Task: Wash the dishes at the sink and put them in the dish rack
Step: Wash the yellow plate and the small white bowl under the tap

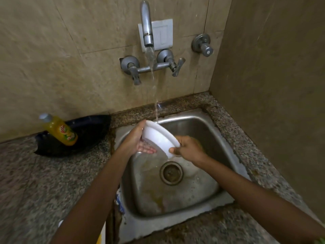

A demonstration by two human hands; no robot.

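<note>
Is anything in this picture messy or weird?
Yes. The yellow bottle leans tilted on a black pan instead of standing. Brownish stains streak the sink near the drain.

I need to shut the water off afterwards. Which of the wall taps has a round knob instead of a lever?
The separate tap on the right, apart from the spout. The two mixer handles below the spout are flat levers.
</note>
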